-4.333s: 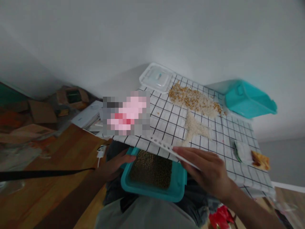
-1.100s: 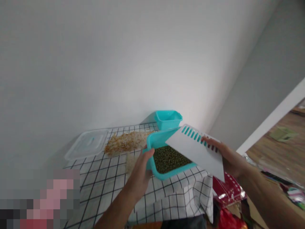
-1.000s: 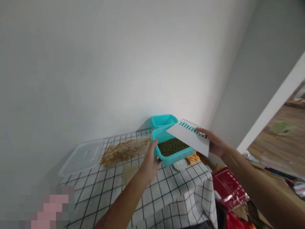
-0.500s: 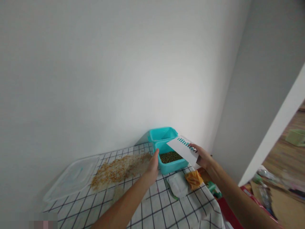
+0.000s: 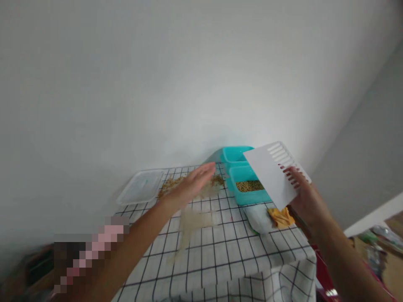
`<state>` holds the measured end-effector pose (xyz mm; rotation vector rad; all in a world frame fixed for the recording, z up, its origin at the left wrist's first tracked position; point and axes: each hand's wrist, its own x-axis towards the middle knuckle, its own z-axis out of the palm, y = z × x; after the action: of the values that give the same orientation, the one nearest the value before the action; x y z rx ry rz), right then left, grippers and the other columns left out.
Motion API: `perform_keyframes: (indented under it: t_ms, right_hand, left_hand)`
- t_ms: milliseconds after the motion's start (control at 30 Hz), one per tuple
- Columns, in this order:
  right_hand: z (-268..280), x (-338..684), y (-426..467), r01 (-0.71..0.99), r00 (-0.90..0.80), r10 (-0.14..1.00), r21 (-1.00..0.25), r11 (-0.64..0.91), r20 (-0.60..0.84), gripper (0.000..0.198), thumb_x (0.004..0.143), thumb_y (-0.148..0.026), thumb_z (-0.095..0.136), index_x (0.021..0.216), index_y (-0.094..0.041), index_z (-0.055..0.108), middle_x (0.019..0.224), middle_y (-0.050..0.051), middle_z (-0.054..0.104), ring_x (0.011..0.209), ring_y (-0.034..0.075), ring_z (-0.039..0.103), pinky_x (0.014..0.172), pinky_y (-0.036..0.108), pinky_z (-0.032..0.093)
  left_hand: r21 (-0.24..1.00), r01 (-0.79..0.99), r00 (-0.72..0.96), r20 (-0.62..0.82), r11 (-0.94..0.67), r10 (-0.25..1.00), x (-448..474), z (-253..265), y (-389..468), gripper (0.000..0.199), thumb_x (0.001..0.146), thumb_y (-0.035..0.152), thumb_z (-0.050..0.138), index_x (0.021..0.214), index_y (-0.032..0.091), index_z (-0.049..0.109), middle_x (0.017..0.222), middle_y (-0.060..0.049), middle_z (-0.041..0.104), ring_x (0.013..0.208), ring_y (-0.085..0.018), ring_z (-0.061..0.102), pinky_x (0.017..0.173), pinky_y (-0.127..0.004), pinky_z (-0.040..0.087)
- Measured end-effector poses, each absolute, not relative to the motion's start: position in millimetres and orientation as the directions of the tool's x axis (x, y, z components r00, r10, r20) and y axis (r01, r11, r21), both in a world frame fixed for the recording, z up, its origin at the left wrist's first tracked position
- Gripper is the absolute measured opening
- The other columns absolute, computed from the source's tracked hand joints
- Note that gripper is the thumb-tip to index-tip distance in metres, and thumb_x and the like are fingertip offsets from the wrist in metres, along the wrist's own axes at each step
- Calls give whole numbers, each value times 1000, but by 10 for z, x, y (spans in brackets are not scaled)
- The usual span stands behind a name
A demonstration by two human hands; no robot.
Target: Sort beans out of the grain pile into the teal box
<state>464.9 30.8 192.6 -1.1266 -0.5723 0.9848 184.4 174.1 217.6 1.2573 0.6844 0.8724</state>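
Note:
My left hand [image 5: 198, 181] is stretched out over the table with its fingers straight, holding nothing. Scattered yellow-brown grains [image 5: 170, 184] lie on the cloth behind and beside it, partly covered by the hand. My right hand [image 5: 302, 188] grips a thin white slotted plate [image 5: 267, 172] by its slotted edge, in the air. Under and left of the plate stands a turquoise container [image 5: 252, 198] with small greenish-brown beans [image 5: 248, 186] in it. Directly behind is a second turquoise container [image 5: 236, 154], whose inside shows only in part.
A checked cloth [image 5: 201, 245] covers the table, with a pale stain near its middle. At the left rear lies a clear lid [image 5: 140, 186]. A white packet [image 5: 260, 219] and an orange cloth-like item [image 5: 281, 218] sit before the containers. Walls rise behind and right.
My left hand has let go of the front container and moved left above the cloth. My right hand has lifted and tilted the white plate. The view has turned.

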Motion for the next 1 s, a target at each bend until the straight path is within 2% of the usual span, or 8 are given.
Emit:
perform_keyframes:
  t_ms: [67, 167, 233, 367, 567, 767, 867, 1000]
  right_hand:
    - [1969, 4314, 243, -164, 459, 887, -975, 149, 58, 27, 86, -46, 64, 109, -31, 66, 103, -3, 72, 88, 16, 66, 74, 22, 52]
    - [1957, 3760, 193, 269, 176, 968, -955, 126, 177, 21, 87, -41, 65, 99, -24, 70, 88, 2, 72, 72, 16, 63, 59, 23, 48]
    - [1895, 3430, 175, 385, 7, 977, -902, 194, 213, 16, 89, -37, 63, 97, -25, 70, 83, 2, 71, 69, 15, 62, 57, 22, 47]
    - [1697, 2974, 108, 409, -260, 929, -841, 353, 264, 20, 91, -27, 62, 109, -30, 69, 100, 2, 74, 85, 17, 68, 71, 23, 52]
    - [1489, 2642, -48, 302, -576, 784, -830, 468, 233, 46, 91, -24, 61, 135, -34, 54, 115, 2, 72, 98, 17, 68, 83, 26, 53]
    - [1371, 2566, 213, 350, -510, 853, -878, 325, 112, 27, 92, -35, 59, 116, -28, 69, 89, 0, 74, 72, 12, 67, 64, 21, 49]
    - [1355, 2648, 444, 418, -461, 886, -867, 270, 54, 27, 92, -42, 58, 94, -20, 74, 66, -2, 64, 53, 8, 51, 48, 20, 37]
    - [1341, 2790, 640, 487, -400, 915, -832, 265, 57, 35, 91, -47, 57, 79, -16, 71, 55, -5, 48, 48, 7, 34, 44, 21, 26]
  left_hand:
    - [994, -55, 652, 107, -94, 751, 1456, 2412, 1664, 45, 86, 40, 66, 128, 27, 62, 145, -7, 55, 136, -28, 48, 117, -44, 33]
    - [962, 110, 762, 79, -249, 643, 955, 2543, 1459, 69, 77, 30, 77, 140, 32, 50, 137, -7, 63, 127, -29, 57, 108, -44, 45]
    - [886, 247, 756, 77, -392, 651, 694, 2481, 1288, 61, 76, 29, 76, 134, 34, 57, 125, -3, 71, 113, -26, 66, 100, -41, 51]
    - [649, 534, 658, 82, -541, 748, 254, 2192, 937, 19, 86, 36, 65, 101, 32, 76, 98, 2, 79, 90, -21, 73, 87, -33, 56]
    - [698, 582, 646, -86, -416, 758, -277, 1720, 528, 25, 88, 26, 62, 107, 36, 74, 105, 3, 79, 96, -19, 72, 85, -26, 55]
    - [739, 628, 527, -173, -244, 832, -278, 1404, 634, 19, 88, 38, 62, 99, 31, 77, 95, 0, 80, 86, -21, 74, 75, -27, 56]
    - [763, 591, 558, -153, -261, 816, -160, 1380, 820, 20, 89, 39, 61, 96, 29, 76, 94, 0, 80, 85, -20, 73, 73, -25, 55]
    - [804, 529, 563, -93, -271, 821, 8, 1375, 1007, 21, 89, 41, 60, 96, 29, 75, 97, 0, 79, 88, -21, 73, 75, -26, 56]
